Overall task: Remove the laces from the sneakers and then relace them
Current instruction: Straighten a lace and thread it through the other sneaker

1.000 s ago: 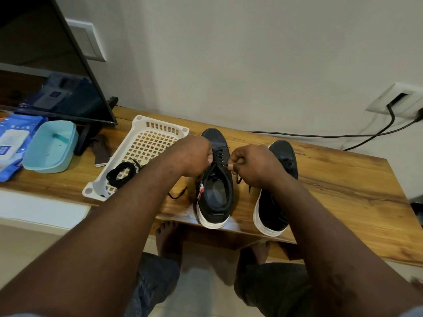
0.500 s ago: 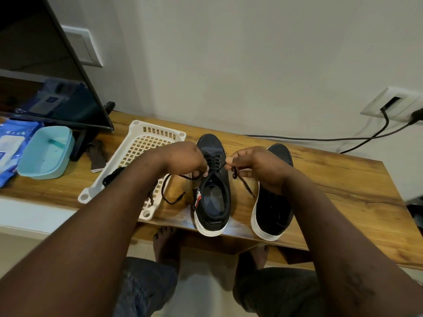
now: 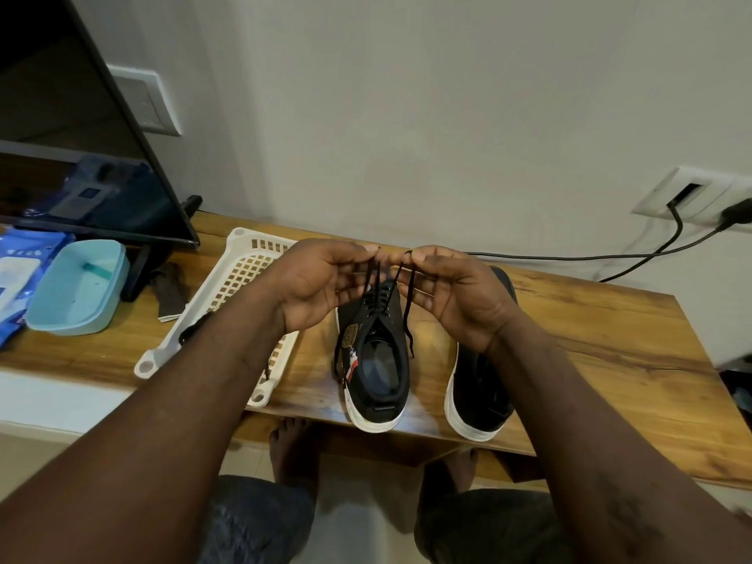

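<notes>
Left hand and right hand each pinch an end of thin black lace. Beneath them, the white-soled sneaker carries a tag with unreadable writing.

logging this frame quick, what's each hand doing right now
Left hand: pinching a strand of the lace, above the sneaker.
Right hand: pinching the other strand.
</notes>
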Tool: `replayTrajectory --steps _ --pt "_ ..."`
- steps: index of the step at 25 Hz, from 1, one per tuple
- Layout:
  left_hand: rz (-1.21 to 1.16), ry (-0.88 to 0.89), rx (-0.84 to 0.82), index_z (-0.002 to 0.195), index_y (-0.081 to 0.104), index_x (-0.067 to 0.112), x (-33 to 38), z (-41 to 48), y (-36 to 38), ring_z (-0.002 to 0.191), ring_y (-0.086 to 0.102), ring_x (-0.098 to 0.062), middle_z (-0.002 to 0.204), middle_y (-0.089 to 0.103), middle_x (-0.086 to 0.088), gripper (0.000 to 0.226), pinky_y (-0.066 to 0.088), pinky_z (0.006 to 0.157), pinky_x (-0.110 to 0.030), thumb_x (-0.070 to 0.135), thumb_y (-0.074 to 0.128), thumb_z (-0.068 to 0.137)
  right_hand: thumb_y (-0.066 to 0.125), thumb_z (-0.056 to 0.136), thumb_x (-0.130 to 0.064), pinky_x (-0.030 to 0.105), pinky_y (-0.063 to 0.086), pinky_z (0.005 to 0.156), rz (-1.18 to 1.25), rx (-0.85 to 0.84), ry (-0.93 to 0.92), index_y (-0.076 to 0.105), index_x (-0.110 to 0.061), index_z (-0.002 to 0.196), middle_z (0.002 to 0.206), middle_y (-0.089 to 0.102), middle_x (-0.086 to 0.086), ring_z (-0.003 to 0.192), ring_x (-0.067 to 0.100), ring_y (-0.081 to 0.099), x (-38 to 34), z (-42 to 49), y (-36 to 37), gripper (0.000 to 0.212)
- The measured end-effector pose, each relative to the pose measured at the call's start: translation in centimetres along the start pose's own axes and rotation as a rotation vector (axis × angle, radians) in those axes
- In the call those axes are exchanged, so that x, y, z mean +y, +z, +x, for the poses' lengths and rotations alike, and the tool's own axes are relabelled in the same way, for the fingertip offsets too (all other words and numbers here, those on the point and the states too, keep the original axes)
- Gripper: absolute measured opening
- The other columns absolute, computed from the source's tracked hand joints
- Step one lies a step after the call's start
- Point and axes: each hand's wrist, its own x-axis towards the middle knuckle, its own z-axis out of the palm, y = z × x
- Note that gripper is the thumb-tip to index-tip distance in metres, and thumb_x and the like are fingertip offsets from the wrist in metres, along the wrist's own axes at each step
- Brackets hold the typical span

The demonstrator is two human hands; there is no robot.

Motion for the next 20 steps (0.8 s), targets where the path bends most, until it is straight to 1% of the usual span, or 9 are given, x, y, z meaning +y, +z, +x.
replayTrajectory --steps 1,2,5,6,8,11,14,17,20 --pt "-0.036 0.03 0.009 0.103 0.071 0.01 -0.2 0.2 0.2 0.111 0.073 -0.026 0.118 0.076 -0.014 0.012 0.049 0.105 -0.039 0.015 0.06 0.102 0.055 0.102 -0.007 0.032 0.056 0.093 0.018 0.022 -0.02 0.078 -0.017 0.08 0.106 0.078 0.01 0.097 0.021 0.073 0.1 0.1 0.3 0.033" --pt "-0.062 0.064 0.03 0.105 0.07 0.01 -0.4 0.4 0.4 0.11 0.074 -0.026 0.118 0.076 -0.015 0.011 0.052 0.102 -0.038 0.016 0.061 0.102 0.054 0.103 -0.009 0.033 0.056 0.092 0.027 0.047 -0.038 0.076 -0.016 0.084 0.104 0.077 0.009 0.096 0.021 0.073 0.3 0.3 0.5 0.029" --pt "-0.124 0.127 0.135 0.106 0.071 0.009 -1.1 0.6 1.3 0.085 0.076 -0.016 0.102 0.078 -0.009 0.011 0.06 0.074 -0.027 0.017 0.064 0.102 0.057 0.105 -0.016 0.035 0.054 0.088 0.045 0.137 -0.043 0.067 -0.016 0.099 0.105 0.076 0.007 0.096 0.021 0.072 1.0 0.8 0.9 0.011" --pt "-0.146 0.133 0.157 0.106 0.071 0.008 -1.3 0.6 1.7 0.08 0.075 -0.015 0.099 0.077 -0.009 0.012 0.06 0.068 -0.026 0.017 0.065 0.101 0.059 0.105 -0.018 0.035 0.054 0.087 0.053 0.158 -0.041 0.067 -0.016 0.101 0.106 0.075 0.007 0.095 0.022 0.071 1.2 1.0 1.0 0.009" --pt "-0.189 0.14 0.182 0.107 0.072 0.004 -1.6 0.7 2.4 0.078 0.075 -0.016 0.099 0.077 -0.011 0.013 0.06 0.063 -0.026 0.015 0.066 0.101 0.061 0.104 -0.019 0.034 0.055 0.084 0.072 0.185 -0.048 0.067 -0.017 0.101 0.102 0.075 0.006 0.092 0.021 0.071 1.5 1.0 1.2 0.008" --pt "-0.237 0.16 0.194 0.109 0.07 0.004 -1.9 1.0 2.7 0.08 0.074 -0.018 0.099 0.075 -0.014 0.01 0.06 0.063 -0.026 0.008 0.063 0.102 0.06 0.105 -0.017 0.03 0.059 0.076 0.132 0.201 -0.069 0.067 -0.014 0.102 0.098 0.075 0.006 0.086 0.019 0.073 1.7 1.0 1.7 0.008" --pt "-0.261 0.179 0.198 0.11 0.07 0.007 -2.3 1.2 2.7 0.084 0.073 -0.018 0.097 0.075 -0.011 0.011 0.06 0.069 -0.027 0.007 0.062 0.102 0.059 0.105 -0.014 0.032 0.061 0.08 0.202 0.204 -0.068 0.066 -0.011 0.11 0.1 0.074 0.008 0.089 0.021 0.072 1.8 1.1 1.8 0.009" --pt "-0.318 0.191 0.215 0.107 0.072 0.01 -2.7 1.6 2.9 0.076 0.065 -0.015 0.083 0.069 -0.005 0.008 0.058 0.077 -0.029 0.012 0.067 0.1 0.059 0.105 -0.012 0.035 0.063 0.08 0.277 0.197 -0.049 0.065 -0.009 0.111 0.101 0.073 0.009 0.091 0.023 0.071 1.9 1.1 2.2 0.009" --pt "-0.34 0.205 0.21 0.105 0.072 0.008 -2.9 1.7 3.3 0.069 0.06 -0.012 0.08 0.067 -0.005 0.008 0.054 0.075 -0.027 0.012 0.067 0.1 0.058 0.106 -0.013 0.035 0.062 0.081 0.322 0.196 -0.036 0.064 -0.01 0.108 0.101 0.073 0.011 0.086 0.025 0.072 2.2 1.0 2.8 0.007"
